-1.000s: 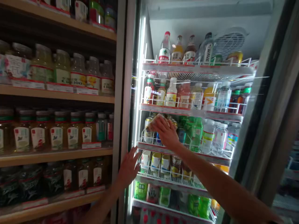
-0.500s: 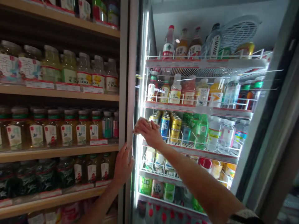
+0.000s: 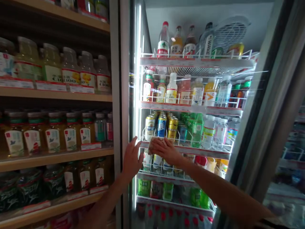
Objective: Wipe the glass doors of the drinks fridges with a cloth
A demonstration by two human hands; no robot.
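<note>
My right hand point(image 3: 165, 150) presses a pale folded cloth point(image 3: 154, 142) against the front rail of the can shelf point(image 3: 205, 152) inside the open drinks cooler. Its fingers are closed over the cloth. Just above it stand several cans point(image 3: 162, 126), blue, gold and silver. My left hand point(image 3: 132, 159) rests flat, fingers spread, on the cooler's lit left frame point(image 3: 133, 95), right beside the right hand.
The cooler holds wire shelves of bottles point(image 3: 186, 92), green bottles point(image 3: 197, 127) and small cups below. Its open glass door point(image 3: 274, 105) stands at the right. Wooden shelves point(image 3: 57, 156) of juice bottles fill the left.
My right hand with the cloth has moved down from the cans and left frame to the shelf's front rail. My left hand slid slightly right and up along the frame.
</note>
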